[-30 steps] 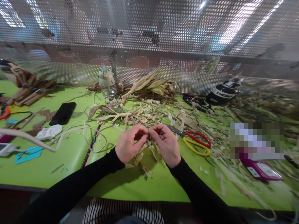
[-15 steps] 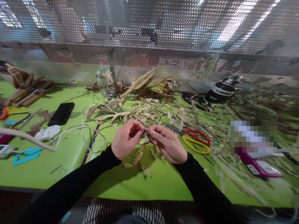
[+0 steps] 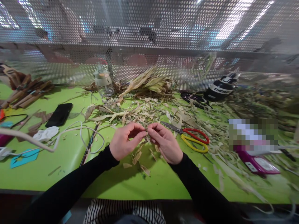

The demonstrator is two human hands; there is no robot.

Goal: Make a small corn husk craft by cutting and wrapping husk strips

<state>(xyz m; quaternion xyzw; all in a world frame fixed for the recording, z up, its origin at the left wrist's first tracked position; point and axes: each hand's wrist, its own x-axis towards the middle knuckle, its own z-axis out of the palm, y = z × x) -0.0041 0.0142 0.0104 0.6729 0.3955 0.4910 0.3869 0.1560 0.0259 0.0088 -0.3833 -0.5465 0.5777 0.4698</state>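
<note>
My left hand [image 3: 127,140] and my right hand [image 3: 164,142] meet above the middle of the table, both closed in a pinch. Between their fingertips is a small piece of dried husk [image 3: 146,131], mostly hidden by the fingers. Pale husk scraps [image 3: 137,158] lie on the green tabletop below the hands. Right of my right hand, scissors [image 3: 182,131] with one red and one yellow handle lie with their blades toward the hand. A litter of husk shreds [image 3: 149,113] spreads just beyond the fingers.
Dried husk leaves [image 3: 149,84] are heaped at the back by a clear bottle [image 3: 104,81]. A black bottle [image 3: 220,88] leans at the right. Leftward lie a phone [image 3: 59,115], white cables [image 3: 80,137] and brown rolls [image 3: 29,93]. A magenta device [image 3: 259,163] sits right. Perforated metal [image 3: 140,31] closes off the back.
The fingertips have shifted slightly, and less of the small brown piece shows between them. The whole view has moved a little; the things on the table stay where they were.
</note>
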